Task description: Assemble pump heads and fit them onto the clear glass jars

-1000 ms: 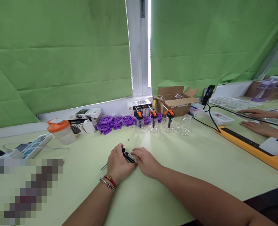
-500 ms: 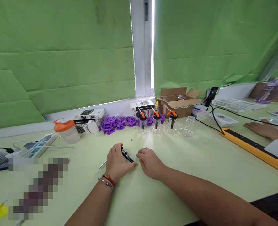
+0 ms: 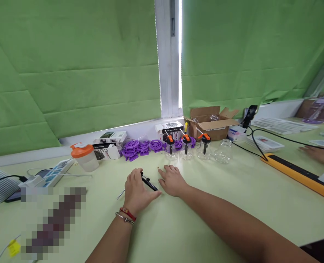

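Green blinds (image 3: 96, 54) cover most of the far side, above the pale tabletop (image 3: 233, 204). At the right lies a long orange bar (image 3: 301, 177) with a black strip; an open cardboard box (image 3: 215, 133) stands at the far edge. In the middle, the left hand (image 3: 137, 191) makes a wide curve, thumb well apart from the fingers; the right hand (image 3: 174, 181) is palm down, fingers loosely spread, holding nothing that shows. An orange-lidded cup (image 3: 85, 157) stands at the far left, and three black-and-orange-topped glass jars (image 3: 186, 154) beyond the right hand. A slim black piece (image 3: 149, 183) is held between the left hand's fingers at its far end and thumb at its near end. A thin metal rod (image 3: 120, 194) sticks out left of that hand; whether the two join is hidden.
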Action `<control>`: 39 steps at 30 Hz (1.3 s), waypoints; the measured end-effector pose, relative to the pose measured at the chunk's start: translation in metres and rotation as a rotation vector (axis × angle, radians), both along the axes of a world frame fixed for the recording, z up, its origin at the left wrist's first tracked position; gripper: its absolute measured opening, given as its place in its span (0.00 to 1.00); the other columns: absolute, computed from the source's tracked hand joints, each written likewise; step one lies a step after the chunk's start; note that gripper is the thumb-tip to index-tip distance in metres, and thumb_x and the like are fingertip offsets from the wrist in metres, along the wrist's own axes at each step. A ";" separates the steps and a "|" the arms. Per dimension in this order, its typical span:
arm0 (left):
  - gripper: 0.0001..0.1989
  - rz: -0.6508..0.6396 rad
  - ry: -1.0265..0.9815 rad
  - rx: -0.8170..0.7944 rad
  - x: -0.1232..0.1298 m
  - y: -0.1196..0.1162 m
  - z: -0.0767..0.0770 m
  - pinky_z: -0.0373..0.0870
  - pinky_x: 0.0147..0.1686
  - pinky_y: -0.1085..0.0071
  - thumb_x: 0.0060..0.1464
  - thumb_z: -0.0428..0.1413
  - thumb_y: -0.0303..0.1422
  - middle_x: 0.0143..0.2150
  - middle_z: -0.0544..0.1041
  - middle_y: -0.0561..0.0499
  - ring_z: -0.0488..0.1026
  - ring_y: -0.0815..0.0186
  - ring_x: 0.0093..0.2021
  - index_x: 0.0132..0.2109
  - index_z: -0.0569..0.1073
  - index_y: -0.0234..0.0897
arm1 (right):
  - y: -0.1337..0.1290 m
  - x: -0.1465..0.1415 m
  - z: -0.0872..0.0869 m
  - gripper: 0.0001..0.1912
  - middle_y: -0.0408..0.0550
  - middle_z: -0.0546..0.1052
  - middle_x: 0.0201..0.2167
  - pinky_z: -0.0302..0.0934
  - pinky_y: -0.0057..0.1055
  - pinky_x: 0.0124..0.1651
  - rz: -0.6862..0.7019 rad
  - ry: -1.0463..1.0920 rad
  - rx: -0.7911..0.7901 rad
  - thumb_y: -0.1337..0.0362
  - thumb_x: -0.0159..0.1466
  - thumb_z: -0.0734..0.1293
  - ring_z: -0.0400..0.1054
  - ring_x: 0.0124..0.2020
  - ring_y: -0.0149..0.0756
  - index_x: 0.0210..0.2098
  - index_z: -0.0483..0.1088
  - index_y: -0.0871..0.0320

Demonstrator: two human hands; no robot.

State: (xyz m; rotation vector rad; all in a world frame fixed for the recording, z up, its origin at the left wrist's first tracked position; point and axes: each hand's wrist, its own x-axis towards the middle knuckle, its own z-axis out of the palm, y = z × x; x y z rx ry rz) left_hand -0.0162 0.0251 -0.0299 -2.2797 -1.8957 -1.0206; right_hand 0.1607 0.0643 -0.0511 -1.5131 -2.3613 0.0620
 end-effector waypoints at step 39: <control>0.22 0.219 0.259 -0.286 -0.004 0.008 -0.002 0.62 0.51 0.58 0.53 0.50 0.39 0.59 0.61 0.38 0.64 0.51 0.55 0.54 0.69 0.40 | 0.018 0.047 -0.012 0.15 0.48 0.74 0.41 0.58 0.31 0.44 -0.048 0.471 -0.134 0.66 0.60 0.61 0.68 0.41 0.38 0.44 0.73 0.54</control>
